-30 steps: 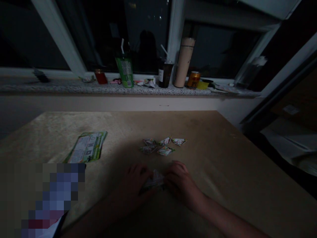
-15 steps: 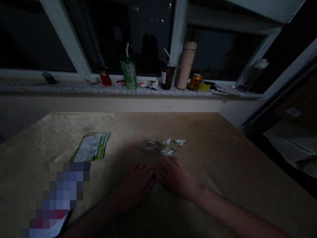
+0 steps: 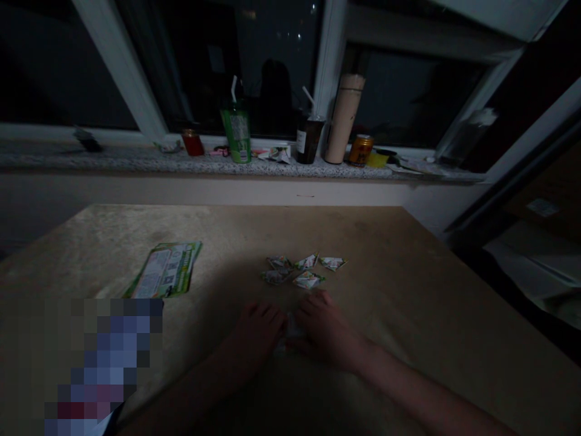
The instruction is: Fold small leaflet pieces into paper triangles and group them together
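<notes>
Both hands meet low in the middle of the table, over a small pale printed wrapper (image 3: 294,327) that is mostly covered by my fingers. My left hand (image 3: 261,327) has its fingers bent down on the wrapper's left side. On its right side, my right hand (image 3: 324,327) presses with curled fingers, the thumb tucked inward. Just beyond them lie several small folded triangular wrappers (image 3: 308,279) with green and white print, grouped loosely on the table. Dim light hides the fingertips and the wrapper's exact folds.
A green and white packet (image 3: 166,269) lies to the left on the tan table (image 3: 385,242), beside a pixelated item (image 3: 115,351). Along the windowsill stand a green cup (image 3: 238,133), a dark cup with a straw (image 3: 308,139), a beige flask (image 3: 345,121) and an orange can (image 3: 361,150).
My right hand has shifted slightly and its thumb now shows lower, with more of the pale wrapper visible between the hands. The folded triangles stay where they were.
</notes>
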Demonstrator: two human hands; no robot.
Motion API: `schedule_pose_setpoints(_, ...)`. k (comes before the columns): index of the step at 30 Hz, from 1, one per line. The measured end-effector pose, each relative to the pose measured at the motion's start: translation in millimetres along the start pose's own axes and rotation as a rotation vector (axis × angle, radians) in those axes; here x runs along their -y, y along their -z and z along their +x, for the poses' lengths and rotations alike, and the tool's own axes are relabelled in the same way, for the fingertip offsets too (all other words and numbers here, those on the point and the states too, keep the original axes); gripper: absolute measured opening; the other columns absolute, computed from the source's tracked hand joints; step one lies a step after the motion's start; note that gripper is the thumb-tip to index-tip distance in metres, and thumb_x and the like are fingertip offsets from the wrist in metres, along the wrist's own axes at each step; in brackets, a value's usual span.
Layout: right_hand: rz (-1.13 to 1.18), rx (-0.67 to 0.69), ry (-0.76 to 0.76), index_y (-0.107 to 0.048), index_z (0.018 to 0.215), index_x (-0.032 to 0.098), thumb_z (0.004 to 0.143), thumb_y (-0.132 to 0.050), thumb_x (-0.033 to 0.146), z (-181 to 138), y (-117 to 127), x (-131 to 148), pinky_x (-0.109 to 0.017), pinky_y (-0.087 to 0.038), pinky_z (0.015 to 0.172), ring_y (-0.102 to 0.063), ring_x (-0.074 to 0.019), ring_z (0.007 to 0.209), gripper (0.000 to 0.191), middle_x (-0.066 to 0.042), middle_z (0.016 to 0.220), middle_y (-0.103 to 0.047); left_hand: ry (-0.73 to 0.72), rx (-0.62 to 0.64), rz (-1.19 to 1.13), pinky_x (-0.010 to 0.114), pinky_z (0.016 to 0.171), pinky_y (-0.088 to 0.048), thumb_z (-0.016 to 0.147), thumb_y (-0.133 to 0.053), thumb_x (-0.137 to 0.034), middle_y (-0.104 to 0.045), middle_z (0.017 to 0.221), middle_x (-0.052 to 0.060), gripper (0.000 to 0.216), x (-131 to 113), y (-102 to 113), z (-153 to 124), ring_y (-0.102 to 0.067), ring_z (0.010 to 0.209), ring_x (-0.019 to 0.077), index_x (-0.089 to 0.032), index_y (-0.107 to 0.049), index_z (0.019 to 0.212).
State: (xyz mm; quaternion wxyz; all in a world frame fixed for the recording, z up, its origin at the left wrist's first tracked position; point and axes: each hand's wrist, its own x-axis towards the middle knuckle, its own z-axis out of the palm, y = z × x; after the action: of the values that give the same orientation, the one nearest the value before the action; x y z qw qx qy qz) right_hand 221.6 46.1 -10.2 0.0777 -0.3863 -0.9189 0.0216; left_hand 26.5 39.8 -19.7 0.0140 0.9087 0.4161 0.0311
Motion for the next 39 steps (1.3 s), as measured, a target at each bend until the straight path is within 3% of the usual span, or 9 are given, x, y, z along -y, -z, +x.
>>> schedule_pose_setpoints(8,0.268,0.085,-0.106,-0.059,0.077,0.017,0.081,-0.068,0.04,1,11,-7,-0.034,-0.03,0.083,-0.051,-0.0196,0.09,0.025,-0.002,0.086,-0.058,-0.012,0.002,0.039,0.04,0.085,-0.033,0.091,-0.047,-0.007,-0.06,0.096,0.006,0.019,-2,-2,-1,-0.053,0.091,0.0245,-0.018,-0.06,0.1)
schedule_pose_setpoints(16,0.367,0.102,-0.15,-0.056,0.076,0.018,0.078,-0.071,0.029,0,9,-11,-0.033,-0.028,0.082,-0.049,-0.0188,0.09,0.018,0.0,0.087,-0.057,-0.017,-0.008,0.055,0.041,0.086,-0.032,0.092,-0.048,-0.009,-0.06,0.098,0.006,0.017,-2,-6,-1,-0.053,0.092,0.0247,-0.017,-0.06,0.102)
schedule_pose_setpoints(22,0.445,0.106,-0.274,-0.051,0.079,0.018,0.07,-0.075,0.022,-6,19,-24,-0.028,-0.031,0.075,-0.049,-0.0166,0.083,0.026,0.002,0.085,-0.055,-0.032,-0.008,0.057,0.04,0.086,-0.032,0.092,-0.046,-0.006,-0.06,0.099,0.006,0.023,-1,-5,-1,-0.053,0.094,0.0243,-0.018,-0.058,0.107)
schedule_pose_setpoints(29,0.538,0.161,-0.151,-0.056,0.071,0.018,0.069,-0.076,0.019,-4,16,-42,-0.026,-0.031,0.071,-0.051,-0.0131,0.074,0.021,0.007,0.07,-0.056,-0.032,-0.016,0.04,0.04,0.086,-0.032,0.094,-0.049,-0.011,-0.06,0.098,0.005,0.018,1,-6,-1,-0.052,0.093,0.0238,-0.02,-0.058,0.107)
schedule_pose_setpoints(39,0.58,0.124,-0.038,-0.064,0.078,0.019,0.075,-0.062,0.002,-8,25,-45,-0.026,-0.039,0.073,-0.054,-0.012,0.074,0.017,0.004,0.075,-0.058,-0.03,0.004,0.028,0.041,0.085,-0.033,0.093,-0.051,-0.011,-0.06,0.099,0.005,0.016,0,-1,0,-0.052,0.092,0.0245,-0.019,-0.059,0.104)
